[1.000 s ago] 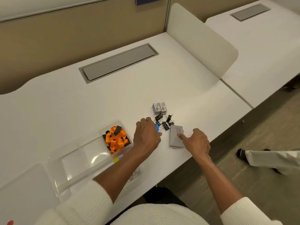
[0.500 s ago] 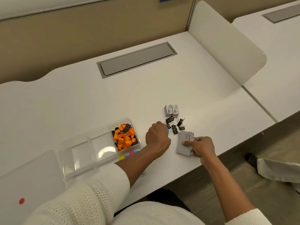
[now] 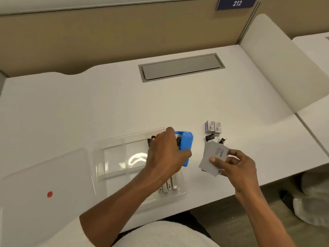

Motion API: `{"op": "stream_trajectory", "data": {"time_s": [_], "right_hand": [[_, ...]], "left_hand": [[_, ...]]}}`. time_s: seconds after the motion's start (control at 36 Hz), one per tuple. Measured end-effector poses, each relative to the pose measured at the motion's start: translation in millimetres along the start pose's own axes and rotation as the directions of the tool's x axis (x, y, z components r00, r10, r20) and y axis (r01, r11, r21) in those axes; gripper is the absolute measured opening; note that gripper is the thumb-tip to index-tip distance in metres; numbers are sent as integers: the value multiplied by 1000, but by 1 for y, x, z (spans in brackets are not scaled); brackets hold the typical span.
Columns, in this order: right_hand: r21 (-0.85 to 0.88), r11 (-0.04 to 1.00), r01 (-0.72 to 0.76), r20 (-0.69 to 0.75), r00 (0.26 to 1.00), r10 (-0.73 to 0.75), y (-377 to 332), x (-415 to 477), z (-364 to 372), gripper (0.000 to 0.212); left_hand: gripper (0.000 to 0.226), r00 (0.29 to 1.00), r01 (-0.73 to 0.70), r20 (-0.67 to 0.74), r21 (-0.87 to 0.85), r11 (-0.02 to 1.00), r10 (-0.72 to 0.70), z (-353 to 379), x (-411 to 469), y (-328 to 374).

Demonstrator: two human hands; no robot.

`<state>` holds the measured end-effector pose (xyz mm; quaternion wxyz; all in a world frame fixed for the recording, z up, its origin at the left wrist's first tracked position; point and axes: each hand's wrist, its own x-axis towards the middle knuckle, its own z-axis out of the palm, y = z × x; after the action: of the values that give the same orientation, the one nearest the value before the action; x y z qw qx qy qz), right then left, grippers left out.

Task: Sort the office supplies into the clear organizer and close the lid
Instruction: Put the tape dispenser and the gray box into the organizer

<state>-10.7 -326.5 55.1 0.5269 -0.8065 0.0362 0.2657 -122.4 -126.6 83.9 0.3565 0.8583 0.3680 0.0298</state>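
White desk surface (image 3: pixel 89 113) filled most of the view, backed by a tan partition (image 3: pixel 106 36) that carried a dark plate marked 212 (image 3: pixel 236 3). A grey cable hatch (image 3: pixel 181 67) sat flush in the desk toward the back, and a pale curved divider (image 3: pixel 284 68) closed off the right side.

The clear organizer (image 3: pixel 114 157) lay open on the desk near the front edge, its detached lid (image 3: pixel 44 184) flat just to its left with a red dot (image 3: pixel 50 194) on it. The left hand (image 3: pixel 165 154) was over the organizer's right end, fingers wrapped around a blue stapler (image 3: pixel 186 147), and it hid most of that compartment; only a sliver of orange and black pieces (image 3: pixel 153 139) showed past the knuckles. Silver metal pieces (image 3: pixel 168 186) lay in the organizer's nearest section below the wrist.

The right hand (image 3: pixel 236 166) pinched a stack of grey cards (image 3: pixel 211 157) between thumb and fingers, lifted and tilted, well right of the organizer. Behind the cards, on the desk, sat black binder clips (image 3: pixel 210 137), partly covered by the cards' top edge, and just beyond them two small staple boxes (image 3: pixel 213 126) side by side.
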Motion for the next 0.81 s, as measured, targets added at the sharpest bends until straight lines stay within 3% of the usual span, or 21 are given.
{"op": "stream_trajectory", "data": {"time_s": [0.11, 0.31, 0.44, 0.61, 0.81], "right_hand": [[-42, 996, 84, 101, 992, -80, -19, -15, 51, 59], [-84, 986, 145, 252, 960, -120, -33, -34, 139, 52], [-255, 927, 276, 251, 945, -212, -34, -41, 190, 56], [-456, 808, 373, 239, 926, -292, -30, -42, 227, 57], [-641, 665, 383, 271, 924, -271, -25, -38, 244, 65]], "left_hand": [[54, 985, 121, -130, 82, 989, -110, -44, -5, -52], [52, 915, 340, -274, 131, 931, -296, -83, -4, -133], [54, 903, 400, -244, 179, 899, -354, -86, 2, -159], [56, 921, 373, -212, 235, 897, -327, -80, 6, -162], [54, 924, 380, -175, 307, 873, -340, -71, 9, -175]]}}
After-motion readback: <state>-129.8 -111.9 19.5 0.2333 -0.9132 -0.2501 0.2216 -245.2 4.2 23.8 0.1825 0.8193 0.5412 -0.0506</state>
